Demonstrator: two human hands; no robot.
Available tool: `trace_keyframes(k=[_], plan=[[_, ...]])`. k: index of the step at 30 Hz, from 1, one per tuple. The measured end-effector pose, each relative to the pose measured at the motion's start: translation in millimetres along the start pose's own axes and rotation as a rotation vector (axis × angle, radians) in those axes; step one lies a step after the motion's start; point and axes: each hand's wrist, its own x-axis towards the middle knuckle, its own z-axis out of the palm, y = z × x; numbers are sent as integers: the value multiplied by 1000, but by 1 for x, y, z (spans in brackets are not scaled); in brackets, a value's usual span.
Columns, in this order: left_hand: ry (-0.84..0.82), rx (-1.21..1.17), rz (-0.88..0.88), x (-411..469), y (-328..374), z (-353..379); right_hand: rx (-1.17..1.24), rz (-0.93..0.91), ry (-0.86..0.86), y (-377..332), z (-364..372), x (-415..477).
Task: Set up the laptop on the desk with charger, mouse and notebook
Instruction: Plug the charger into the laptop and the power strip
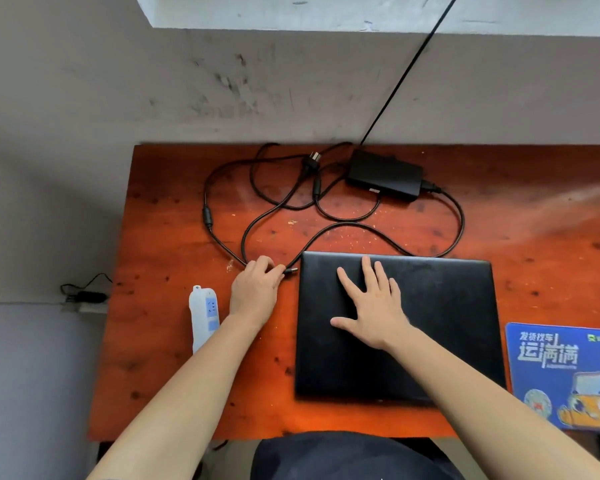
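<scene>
A closed black laptop (430, 327) lies flat on the orange-brown wooden desk (174, 375). My right hand (371, 303) rests palm down on its lid, fingers spread. My left hand (255, 287) pinches the charger's barrel plug (290, 270) just off the laptop's far left corner. The black charger brick (383, 174) sits at the back of the desk, its cable (354, 225) looping loosely across the wood. The cable's wall plug (313, 157) lies free near the back edge. No mouse or notebook is in view.
A white power strip (204, 315) lies left of my left wrist. A blue printed mouse pad (565, 375) sits at the right front. A grey scuffed wall runs behind the desk, with a black cord (409, 67) slanting down it. A small adapter (84, 296) rests on a ledge at left.
</scene>
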Motion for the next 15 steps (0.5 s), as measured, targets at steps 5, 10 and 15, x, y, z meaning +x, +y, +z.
trace_keyframes(k=[5, 10, 15], plan=[[-47, -3, 55, 6, 9, -1, -18, 9, -13, -2, -1, -1], [-53, -71, 40, 8, 6, 3, -20, 8, -25, -3, -4, -2], [-49, -81, 168, 19, -4, 3, -27, 8, -44, -4, -6, -3]])
